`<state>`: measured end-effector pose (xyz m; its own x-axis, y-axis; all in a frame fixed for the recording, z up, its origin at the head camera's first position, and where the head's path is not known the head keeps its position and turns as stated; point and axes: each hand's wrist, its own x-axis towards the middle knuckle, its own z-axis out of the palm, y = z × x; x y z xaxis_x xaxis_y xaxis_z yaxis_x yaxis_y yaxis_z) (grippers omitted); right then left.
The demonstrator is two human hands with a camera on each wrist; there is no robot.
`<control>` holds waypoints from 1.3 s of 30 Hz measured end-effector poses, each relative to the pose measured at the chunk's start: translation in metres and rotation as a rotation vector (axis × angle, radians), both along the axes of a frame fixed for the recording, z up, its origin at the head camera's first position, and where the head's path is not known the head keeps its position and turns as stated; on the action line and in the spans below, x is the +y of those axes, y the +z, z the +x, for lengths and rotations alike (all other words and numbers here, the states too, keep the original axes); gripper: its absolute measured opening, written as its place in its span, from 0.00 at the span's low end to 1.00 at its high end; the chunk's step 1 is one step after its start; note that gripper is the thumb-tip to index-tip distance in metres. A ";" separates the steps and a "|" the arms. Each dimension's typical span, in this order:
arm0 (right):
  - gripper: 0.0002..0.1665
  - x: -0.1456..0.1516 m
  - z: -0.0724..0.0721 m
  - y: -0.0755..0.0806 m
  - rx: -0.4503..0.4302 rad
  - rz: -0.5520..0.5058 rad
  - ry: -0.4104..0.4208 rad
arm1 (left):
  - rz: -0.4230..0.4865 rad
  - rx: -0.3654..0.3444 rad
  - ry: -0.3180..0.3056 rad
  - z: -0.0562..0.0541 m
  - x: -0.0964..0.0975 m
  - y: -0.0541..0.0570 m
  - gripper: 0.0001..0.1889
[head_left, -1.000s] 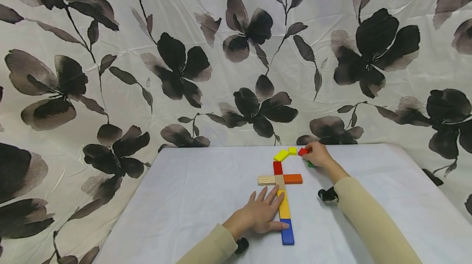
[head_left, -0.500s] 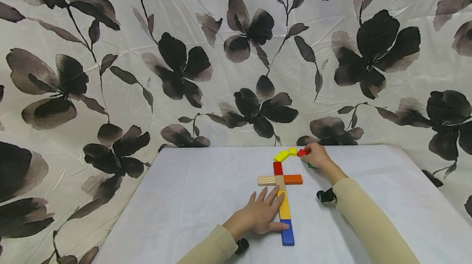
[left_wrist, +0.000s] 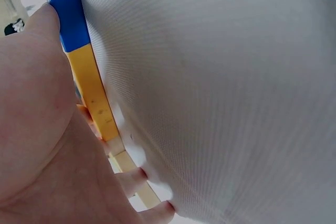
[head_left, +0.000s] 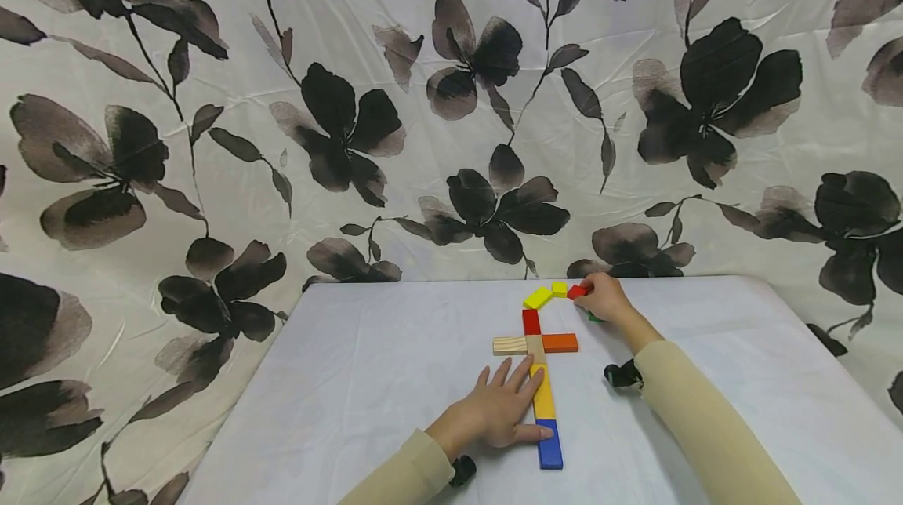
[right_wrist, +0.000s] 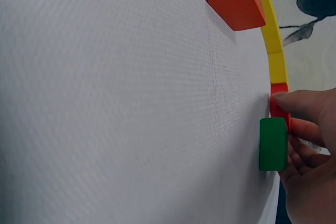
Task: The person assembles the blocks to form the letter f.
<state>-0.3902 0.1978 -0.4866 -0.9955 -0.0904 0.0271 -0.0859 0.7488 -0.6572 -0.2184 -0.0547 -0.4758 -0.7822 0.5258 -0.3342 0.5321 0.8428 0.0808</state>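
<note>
My right hand [head_left: 608, 299] pinches a small red block [head_left: 576, 292] at the far end of a curved row. In the right wrist view, that block's end meets the small yellow block [right_wrist: 277, 67]. A green block [right_wrist: 273, 145] lies beside the right fingers, mostly hidden by the hand in the head view. My left hand [head_left: 494, 411] rests with spread fingers along the row's straight part. Its thumb touches the blue block [head_left: 551, 454], and its index finger lies at the orange-yellow block [head_left: 544, 401].
Further along the row are a red block [head_left: 531, 322] and a longer yellow block [head_left: 538, 298]. A striped plain wood block [head_left: 509, 346] and an orange block [head_left: 560, 343] form a crossbar. The white table [head_left: 353, 379] ends at a floral cloth [head_left: 395, 136].
My right hand has slid slightly left with the red block, narrowing the gap to the small yellow block. The left hand has stayed in place.
</note>
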 end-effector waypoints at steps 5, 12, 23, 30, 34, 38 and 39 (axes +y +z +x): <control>0.26 0.001 0.000 0.000 0.004 0.008 0.013 | -0.006 0.000 0.000 0.000 0.000 0.001 0.50; 0.31 0.010 0.010 0.006 0.029 0.046 0.059 | -0.017 -0.011 0.004 0.003 0.001 0.005 0.50; 0.31 0.025 0.032 0.016 0.031 0.090 0.135 | -0.011 -0.044 0.010 -0.001 0.001 0.003 0.50; 0.29 0.032 0.038 0.014 0.014 0.092 0.173 | -0.003 -0.023 0.011 -0.001 0.000 0.003 0.51; 0.29 0.035 0.041 0.007 -0.003 0.074 0.177 | -0.003 -0.018 0.009 -0.001 0.000 0.003 0.51; 0.27 0.038 0.043 0.002 0.012 0.063 0.182 | 0.000 -0.017 0.006 0.000 0.001 0.004 0.51; 0.26 0.038 0.043 0.001 0.018 0.056 0.179 | 0.000 -0.017 0.005 0.000 0.001 0.004 0.51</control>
